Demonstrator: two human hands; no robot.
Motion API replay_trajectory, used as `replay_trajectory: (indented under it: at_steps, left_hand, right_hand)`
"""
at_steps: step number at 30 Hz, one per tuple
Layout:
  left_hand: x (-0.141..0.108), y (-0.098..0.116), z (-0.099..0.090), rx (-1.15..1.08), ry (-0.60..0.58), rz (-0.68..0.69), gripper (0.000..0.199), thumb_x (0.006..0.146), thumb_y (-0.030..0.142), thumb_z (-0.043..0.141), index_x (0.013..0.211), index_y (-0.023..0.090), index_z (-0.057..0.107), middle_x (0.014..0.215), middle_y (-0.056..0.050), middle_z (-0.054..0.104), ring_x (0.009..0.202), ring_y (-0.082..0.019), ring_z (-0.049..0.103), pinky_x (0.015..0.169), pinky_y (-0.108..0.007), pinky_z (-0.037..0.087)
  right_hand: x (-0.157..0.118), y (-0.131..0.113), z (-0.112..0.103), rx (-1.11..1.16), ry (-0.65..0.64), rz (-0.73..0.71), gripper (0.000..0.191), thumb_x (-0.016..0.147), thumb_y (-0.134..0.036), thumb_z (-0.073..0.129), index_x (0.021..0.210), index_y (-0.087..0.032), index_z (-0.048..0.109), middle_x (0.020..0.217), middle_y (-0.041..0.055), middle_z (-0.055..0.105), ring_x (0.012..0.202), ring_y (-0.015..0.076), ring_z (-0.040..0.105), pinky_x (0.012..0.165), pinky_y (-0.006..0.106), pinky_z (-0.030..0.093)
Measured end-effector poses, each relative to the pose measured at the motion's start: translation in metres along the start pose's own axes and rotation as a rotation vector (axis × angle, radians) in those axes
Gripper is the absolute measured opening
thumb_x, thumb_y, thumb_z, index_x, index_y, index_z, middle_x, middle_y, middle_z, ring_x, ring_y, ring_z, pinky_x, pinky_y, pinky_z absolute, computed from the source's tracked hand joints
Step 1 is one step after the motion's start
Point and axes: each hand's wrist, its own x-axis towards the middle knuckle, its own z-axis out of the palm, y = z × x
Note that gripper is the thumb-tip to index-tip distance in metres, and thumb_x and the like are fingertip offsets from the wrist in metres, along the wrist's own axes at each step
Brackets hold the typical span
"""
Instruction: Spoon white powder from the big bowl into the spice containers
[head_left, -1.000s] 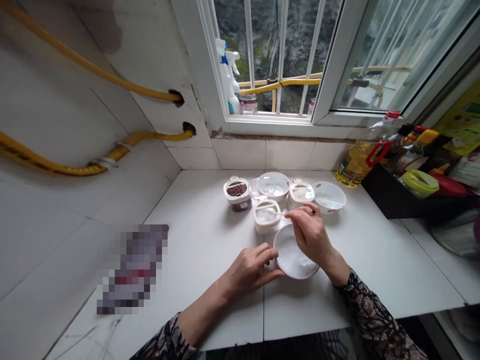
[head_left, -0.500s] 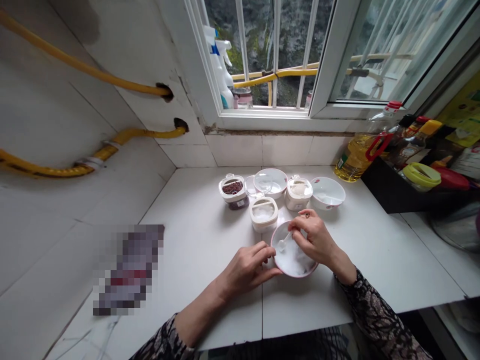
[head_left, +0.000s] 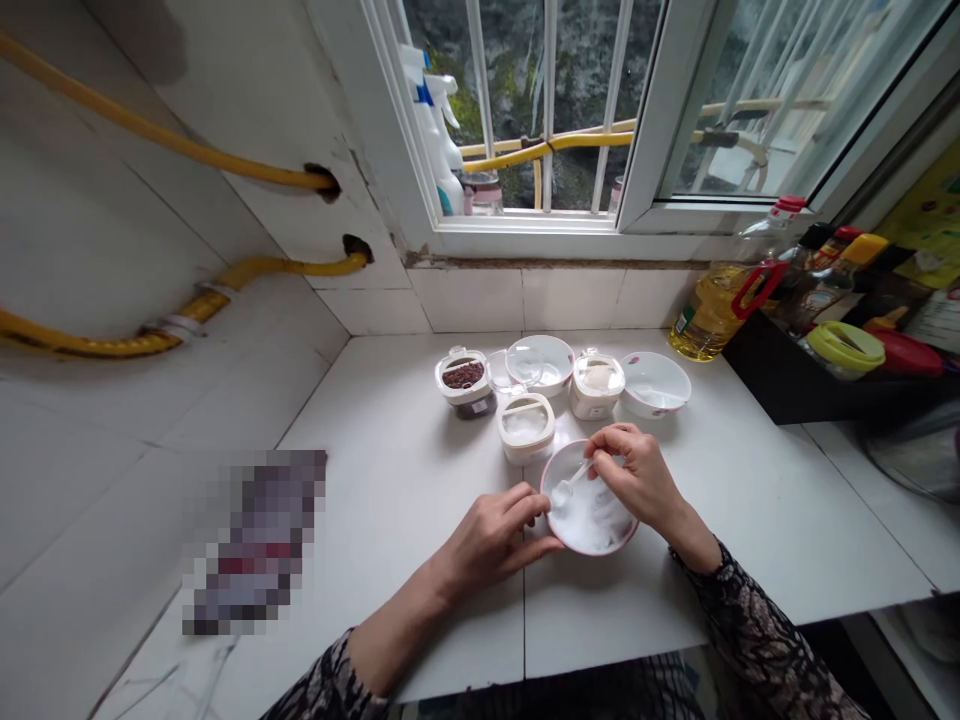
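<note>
My right hand pinches a small white spoon, its bowl end down in white granules. Those granules cover the inside of a pink-rimmed bowl on the counter. At the bowl's left side, my left hand grips the rim between thumb and fingers. Just behind the bowl stands a lidded container of white granules. Farther back are a container of dark red pieces and one with pale contents.
Two white bowls, a left one and a right one, sit at the back. An oil bottle stands by a black rack of bottles. A pixelated patch covers something at left. Yellow pipes run along the wall.
My right hand has shifted slightly to the right with the spoon, which now lies more tilted in the granules. My left hand stays on the bowl.
</note>
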Motion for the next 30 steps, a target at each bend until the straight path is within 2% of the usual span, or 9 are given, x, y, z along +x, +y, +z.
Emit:
replay_trajectory:
  at_steps: [4,8,10,14,24,27,30]
  left_hand:
    - [0.0,0.0,0.0,-0.002,0.001,0.001,0.023,0.095,0.04,0.056,0.096,0.017,0.053,0.071,0.0,0.055,0.055,-0.01,0.053,0.049,-0.02,0.045]
    - [0.0,0.0,0.0,-0.009,0.006,0.0,0.023,0.095,0.039,0.057,0.095,0.017,0.054,0.071,0.0,0.055,0.055,-0.01,0.052,0.048,-0.02,0.045]
    - [0.0,0.0,0.0,-0.009,0.005,-0.003,0.023,0.094,0.039,0.058,0.095,0.017,0.054,0.071,0.0,0.055,0.055,-0.01,0.052,0.048,-0.02,0.045]
    - [0.0,-0.001,0.001,-0.008,0.008,0.001,0.023,0.094,0.039,0.058,0.095,0.017,0.054,0.071,0.0,0.056,0.055,-0.01,0.053,0.049,-0.02,0.045]
    - [0.0,-0.001,0.001,0.001,0.016,0.01,0.024,0.095,0.04,0.056,0.096,0.017,0.054,0.071,0.001,0.055,0.056,-0.01,0.053,0.05,-0.02,0.045]
    - [0.0,-0.001,0.002,0.012,0.011,0.011,0.023,0.094,0.04,0.057,0.095,0.017,0.053,0.071,0.001,0.055,0.056,-0.011,0.053,0.05,-0.02,0.046]
    - [0.0,-0.001,0.002,0.013,0.018,0.015,0.023,0.095,0.04,0.056,0.095,0.017,0.053,0.071,0.0,0.055,0.055,-0.01,0.053,0.049,-0.02,0.045]
  right_hand:
    - [0.001,-0.001,-0.002,0.055,-0.003,0.054,0.02,0.072,-0.013,0.049,0.062,-0.023,0.063,0.056,0.0005,0.068,0.073,0.021,0.064,0.07,0.031,0.046]
    - [0.003,-0.001,-0.005,0.171,-0.039,0.184,0.017,0.071,-0.016,0.047,0.063,-0.021,0.062,0.05,-0.0013,0.063,0.054,0.0167,0.061,0.056,0.026,0.043]
    - [0.003,-0.001,-0.006,0.18,-0.038,0.195,0.016,0.069,-0.016,0.047,0.061,-0.02,0.061,0.049,-0.0019,0.062,0.05,0.0151,0.059,0.053,0.025,0.042]
    - [0.004,-0.001,-0.006,0.152,-0.018,0.163,0.016,0.068,-0.017,0.048,0.057,-0.021,0.06,0.047,-0.0019,0.06,0.049,0.0144,0.057,0.054,0.025,0.041]
    - [0.008,0.004,-0.008,0.395,-0.001,0.316,0.014,0.067,-0.021,0.051,0.061,-0.018,0.063,0.046,-0.0017,0.06,0.046,0.0139,0.057,0.053,0.025,0.045]
    - [0.01,0.002,-0.009,0.462,0.062,0.299,0.012,0.071,-0.025,0.055,0.067,-0.018,0.064,0.05,-0.0011,0.063,0.051,0.0149,0.06,0.059,0.027,0.049]
    - [0.01,-0.004,-0.006,0.46,0.16,0.223,0.013,0.079,-0.03,0.056,0.076,-0.019,0.063,0.064,0.0006,0.067,0.061,0.0171,0.067,0.066,0.029,0.052]
